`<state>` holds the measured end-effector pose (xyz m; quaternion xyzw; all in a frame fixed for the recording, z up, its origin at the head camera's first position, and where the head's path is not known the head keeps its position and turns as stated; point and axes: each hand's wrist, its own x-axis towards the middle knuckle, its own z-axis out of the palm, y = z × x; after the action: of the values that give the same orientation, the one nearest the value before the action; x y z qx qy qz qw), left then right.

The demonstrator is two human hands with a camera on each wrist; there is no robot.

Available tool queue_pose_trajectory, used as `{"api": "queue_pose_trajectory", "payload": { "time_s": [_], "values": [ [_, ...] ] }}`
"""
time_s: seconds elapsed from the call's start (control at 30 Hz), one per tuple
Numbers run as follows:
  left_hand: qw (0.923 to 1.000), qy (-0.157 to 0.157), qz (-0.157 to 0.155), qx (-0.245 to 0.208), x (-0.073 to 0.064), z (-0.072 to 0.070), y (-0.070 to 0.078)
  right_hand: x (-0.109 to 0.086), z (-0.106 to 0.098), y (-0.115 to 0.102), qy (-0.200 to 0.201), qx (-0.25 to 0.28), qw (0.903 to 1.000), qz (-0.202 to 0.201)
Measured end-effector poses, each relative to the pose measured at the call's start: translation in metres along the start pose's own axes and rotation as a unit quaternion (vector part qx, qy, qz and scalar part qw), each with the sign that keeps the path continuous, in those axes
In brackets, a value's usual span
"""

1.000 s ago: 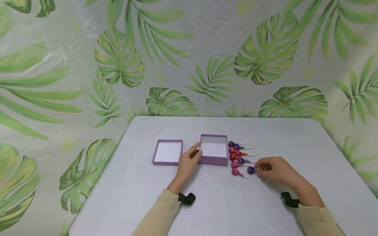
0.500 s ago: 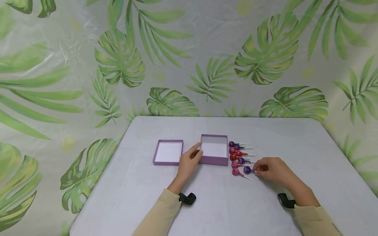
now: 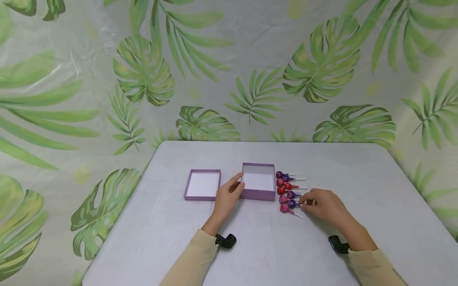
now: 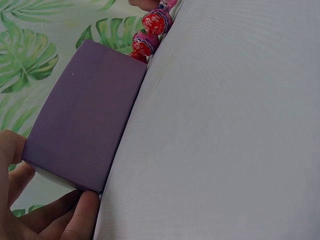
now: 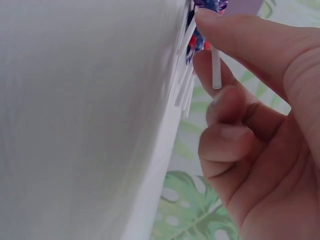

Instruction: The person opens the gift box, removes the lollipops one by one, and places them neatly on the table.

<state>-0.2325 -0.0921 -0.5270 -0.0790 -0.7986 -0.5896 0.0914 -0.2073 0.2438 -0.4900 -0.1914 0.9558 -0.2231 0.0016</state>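
My right hand pinches the stick of a purple-wrapped lollipop between thumb and index finger. In the right wrist view the white stick passes between them, the other fingers curled below. That lollipop lies at the near end of a row of red, pink and purple lollipops, heads toward the box. With its fingers against the left wall of the open purple box, my left hand rests beside it. In the left wrist view those fingertips touch the box's near-left corner.
To the left of my left hand lies a shallow purple tray-like lid, white inside. A white cloth covers the table. Behind it hangs a leaf-patterned sheet.
My right hand has moved left with the purple lollipop, bringing it in among the others at the near end of the row. My left hand stays at the box.
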Motion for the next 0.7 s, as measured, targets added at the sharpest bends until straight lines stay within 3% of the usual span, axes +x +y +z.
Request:
{"api": "queue_pose_trajectory", "payload": {
  "time_s": [0.47,0.7],
  "values": [
    [1.0,-0.001,0.002,0.004,0.002,0.0,0.0,0.0,0.0,-0.007,0.003,0.007,1.0,0.001],
    [1.0,0.0,0.005,0.004,0.002,0.0,-0.003,-0.004,0.002,-0.015,-0.035,0.015,0.9989,-0.029]
  ]
}}
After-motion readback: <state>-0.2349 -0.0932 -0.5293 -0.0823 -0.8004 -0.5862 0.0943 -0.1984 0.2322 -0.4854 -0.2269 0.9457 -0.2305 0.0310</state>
